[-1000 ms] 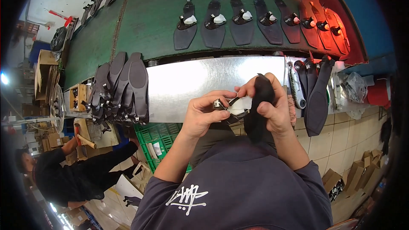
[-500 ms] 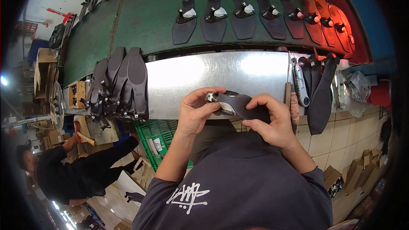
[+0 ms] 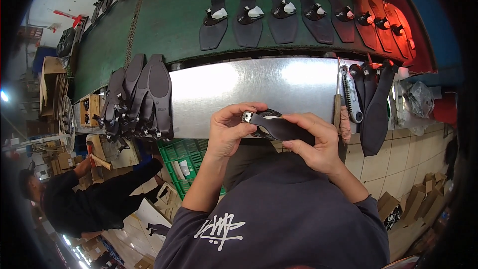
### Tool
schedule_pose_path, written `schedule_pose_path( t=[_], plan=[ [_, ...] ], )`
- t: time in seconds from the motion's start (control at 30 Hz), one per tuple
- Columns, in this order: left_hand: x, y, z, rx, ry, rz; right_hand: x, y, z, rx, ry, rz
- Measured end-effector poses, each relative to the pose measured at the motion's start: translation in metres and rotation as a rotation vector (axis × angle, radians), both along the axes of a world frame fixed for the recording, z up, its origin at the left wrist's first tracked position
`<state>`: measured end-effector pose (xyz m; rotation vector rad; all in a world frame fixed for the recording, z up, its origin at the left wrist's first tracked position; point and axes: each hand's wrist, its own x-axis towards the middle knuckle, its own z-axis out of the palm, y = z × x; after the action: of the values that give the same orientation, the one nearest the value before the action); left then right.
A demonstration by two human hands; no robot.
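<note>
Two hands pinch the dark sandal sole (image 3: pixel 286 130) near the metal bench (image 3: pixel 219 94), left hand (image 3: pixel 223 132) at its narrow tip, right hand (image 3: pixel 321 142) further along; it looks light, bendable (likely not slippery), best held by its edges.

The bench (image 3: pixel 224 79) is smooth metal with a bright sheen. Over its near edge, the held sole (image 3: pixel 281 128) looks matt, its tip (image 3: pixel 247 116) shiny like metal. Beyond the bench, the belt (image 3: pixel 172 25) is matt; left, the piled soles (image 3: pixel 160 82) are matt; right, the bag (image 3: pixel 421 100) is glossy, crinkled plastic; below, the shirt (image 3: pixel 284 204) is matt cloth.
</note>
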<state>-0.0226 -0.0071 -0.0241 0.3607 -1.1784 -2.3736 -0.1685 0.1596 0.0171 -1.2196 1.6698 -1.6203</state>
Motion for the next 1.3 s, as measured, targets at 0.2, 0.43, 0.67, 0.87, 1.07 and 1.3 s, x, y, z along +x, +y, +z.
schedule_pose_path(
  t=[0.2,0.43,0.67,0.87,1.07,1.3],
  plan=[
    [0.0,-0.001,-0.001,0.015,-0.018,-0.013,-0.001,-0.001,-0.005,-0.008,0.021,0.002],
    [0.001,0.001,0.001,0.005,-0.04,0.0,-0.002,0.0,0.0,0.006,0.007,0.015],
    [0.001,0.0,0.004,-0.248,-0.014,-0.013,-0.003,-0.001,0.005,0.015,0.145,0.015],
    [0.005,-0.004,0.006,-0.332,-0.016,-0.099,-0.006,-0.002,0.012,0.007,0.286,0.02],
    [0.002,-0.003,0.003,-0.402,0.048,-0.093,-0.005,0.001,0.015,0.057,0.406,0.041],
    [0.004,0.003,0.009,-0.46,-0.005,-0.124,-0.001,0.0,0.014,0.075,0.448,0.025]
  ],
)
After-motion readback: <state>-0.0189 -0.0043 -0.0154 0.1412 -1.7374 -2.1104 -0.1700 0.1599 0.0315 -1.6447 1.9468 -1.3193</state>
